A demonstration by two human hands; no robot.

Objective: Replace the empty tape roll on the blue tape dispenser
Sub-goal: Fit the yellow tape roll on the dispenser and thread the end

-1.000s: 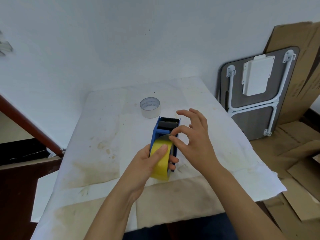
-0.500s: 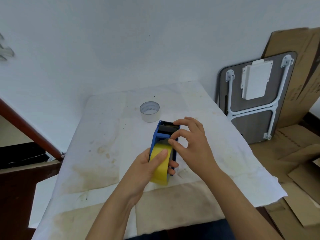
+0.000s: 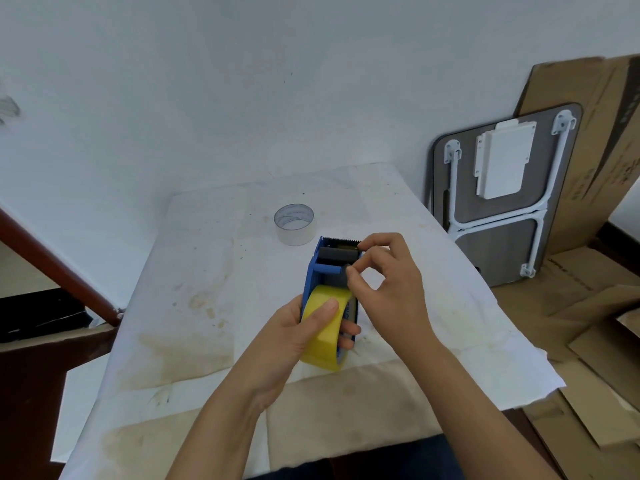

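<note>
The blue tape dispenser (image 3: 313, 271) stands on the white-covered table (image 3: 207, 271), its toothed cutter pointing away from me. A yellow tape roll (image 3: 325, 327) sits in its rear end. My left hand (image 3: 294, 337) wraps the roll and the dispenser's back, thumb pressed on top of the yellow tape. My right hand (image 3: 384, 289) pinches the tape's free end with thumb and forefinger at the dispenser's right side, near the black roller. The empty clear tape core (image 3: 294, 224) stands upright just beyond the cutter.
A white wall rises right behind the table. A folded grey table with white legs (image 3: 498, 202) leans on the wall at right, with flattened cardboard (image 3: 588, 306) behind and below it. A dark red rail (image 3: 62, 271) slants at left.
My right hand has moved forward along the dispenser's right side, carrying the tape end from above the roll toward the roller. My left hand stays on the roll.
</note>
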